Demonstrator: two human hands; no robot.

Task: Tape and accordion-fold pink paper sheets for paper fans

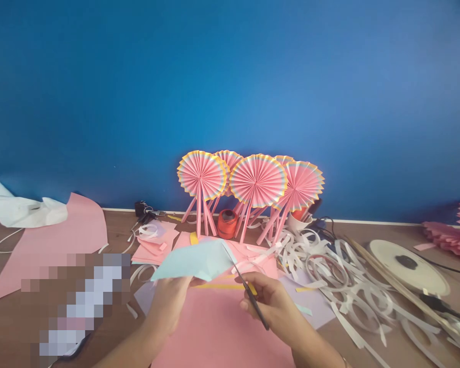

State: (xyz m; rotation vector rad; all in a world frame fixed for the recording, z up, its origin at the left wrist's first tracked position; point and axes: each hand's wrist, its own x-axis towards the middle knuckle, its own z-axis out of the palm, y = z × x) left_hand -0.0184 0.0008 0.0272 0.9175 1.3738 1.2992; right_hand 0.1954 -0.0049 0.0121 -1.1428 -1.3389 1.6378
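The left hand (168,302) is lifted a little off the floor with its fingers pinched around the lower edge of a light blue paper (194,260), holding the sheet up and nearly flat in front of the person. The right hand (273,302) is curled around the handles of the scissors (249,292), whose thin blades slant up and to the left and meet the right edge of the blue sheet; I cannot tell whether the blades are parted or closed. Directly beneath both hands lies a large pink sheet (214,332) on the wooden floor (368,352). Behind it, a cluster of pink pleated paper fans (256,180) on sticks leans against the blue wall (230,76), with a red spool (227,223) standing at their feet. To the right, a tangle of white paper strips (329,273) spreads over the floor, and beyond it rests a white disc (406,266). Off to the left lie another pink sheet (61,235) and a crumpled white bag (23,209).
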